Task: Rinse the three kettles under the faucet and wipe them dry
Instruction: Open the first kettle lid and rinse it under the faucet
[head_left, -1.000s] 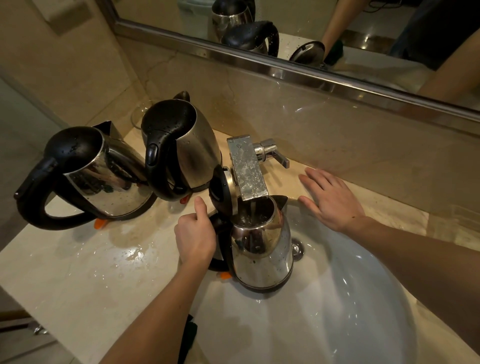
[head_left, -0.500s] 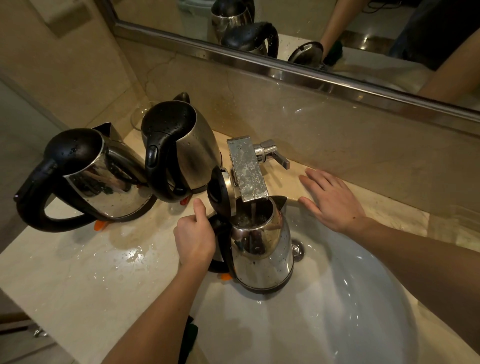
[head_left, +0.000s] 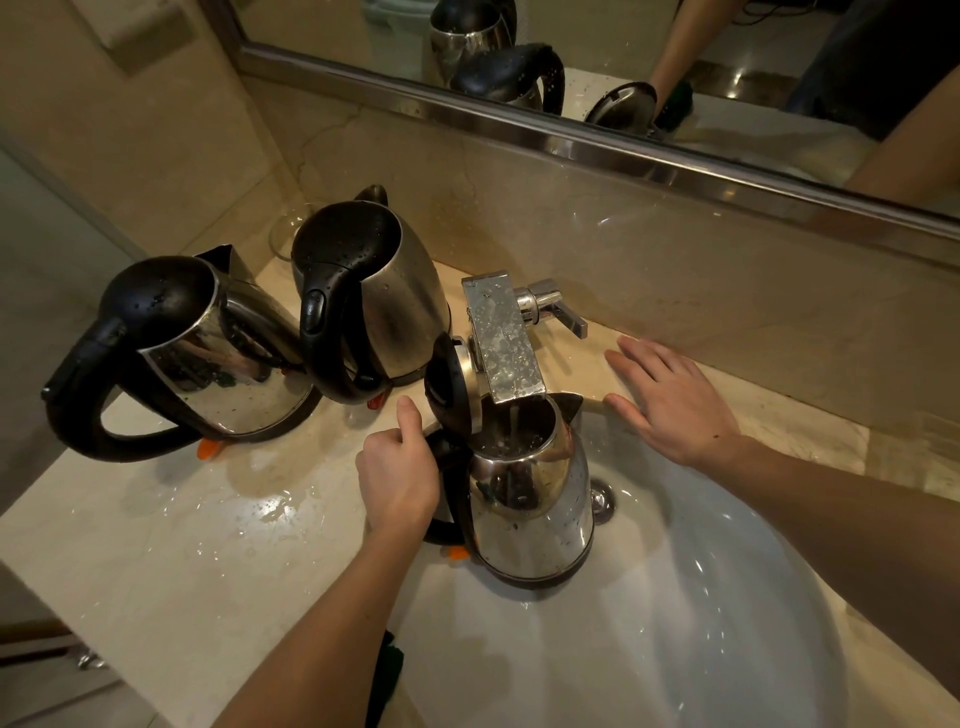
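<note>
Gripping the black handle of the open kettle (head_left: 530, 509) with the left hand (head_left: 397, 475): grip closed tight, fingers wrapped round the handle, thumb raised along its top, knuckles toward the camera. Left forearm in from the bottom of view, angled up and right. Kettle upright at the back-left of the sink (head_left: 701, 623), mouth directly under the faucet (head_left: 504, 343) spout, lid tipped back and up beside the faucet's left face. Faint streak of water between spout and mouth. Cannot tell whether the base rests on the basin or hangs just off it. Right hand (head_left: 672, 402) laid flat, palm down, on the table (head_left: 182, 545) at the sink's back rim, just right of the faucet and near its lever (head_left: 553, 309); fingers straight and fanned, grip wide open, holding nothing. Right forearm in from the right edge, crossing above the basin. Middle kettle (head_left: 384, 301) on the table just left of the faucet, lid down, handle toward the camera, beaded with drops. Far-left kettle (head_left: 208, 353) beside it, lid down, handle out to the left, wet too. Puddles and droplets on the table in front of both. Dark green cloth (head_left: 387, 670) at the table's near edge, under the left forearm. Kettles and an arm reflected in the mirror (head_left: 623, 62) above.
</note>
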